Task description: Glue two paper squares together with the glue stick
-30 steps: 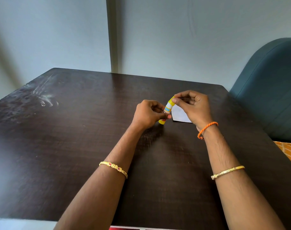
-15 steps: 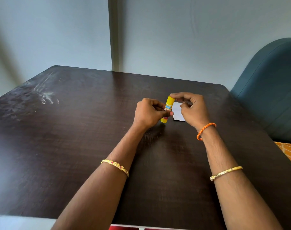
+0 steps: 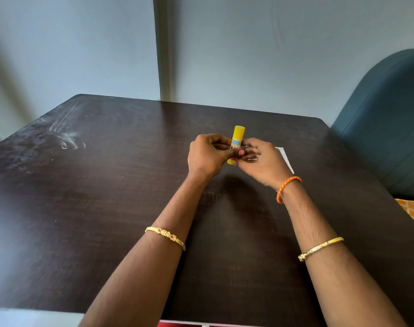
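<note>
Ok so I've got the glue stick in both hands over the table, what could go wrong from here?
1. The glue stick is pinched upright between your left hand and right hand with the yellow cap seemingly still on; a hard pull could make it slip onto the table.
2. The white paper lies mostly hidden under your right hand, so your wrist might drag or crease it.
3. Only one sheet shows; check the second square is there.

Matt dark wood-grain table (image 3: 83,208); smooth yellow plastic glue stick (image 3: 238,134).
</note>
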